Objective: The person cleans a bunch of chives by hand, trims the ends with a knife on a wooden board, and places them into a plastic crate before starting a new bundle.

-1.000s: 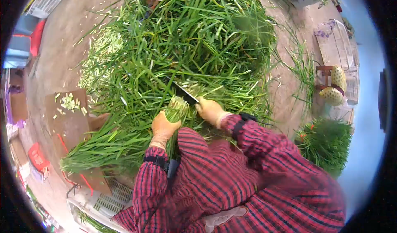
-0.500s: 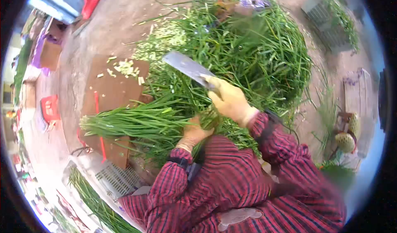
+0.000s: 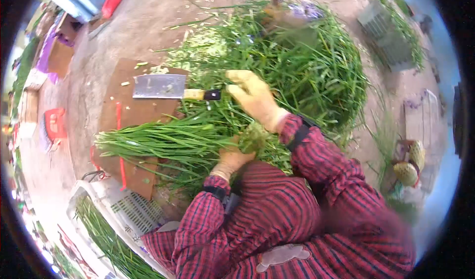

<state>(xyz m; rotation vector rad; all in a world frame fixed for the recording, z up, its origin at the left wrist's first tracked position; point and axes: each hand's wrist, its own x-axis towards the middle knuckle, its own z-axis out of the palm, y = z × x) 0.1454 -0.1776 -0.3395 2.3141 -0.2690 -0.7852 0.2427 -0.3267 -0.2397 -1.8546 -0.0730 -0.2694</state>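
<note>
A bundle of long green chives (image 3: 168,138) lies with its pale cut ends to the left, over a brown board. My left hand (image 3: 234,159), in a pale glove, is closed around the leafy end of the bundle, close to my knee. My right hand (image 3: 255,98), in a yellowish glove, is empty with its fingers apart, just right of a cleaver's black handle end. The cleaver (image 3: 159,86) rests flat on the brown board (image 3: 113,111), its blade pointing left. Small pale stem pieces lie around the blade.
A large heap of loose green leaves (image 3: 316,66) covers the ground ahead, with pale trimmings (image 3: 208,44) at its left. A white crate (image 3: 141,212) of chives stands at lower left. A grey crate (image 3: 391,36) is at upper right. Red straps (image 3: 118,118) cross the board.
The cleaver has left my right hand and now lies on the board to the left. My right hand has shifted slightly up and left, fingers loosened. My left hand keeps its hold.
</note>
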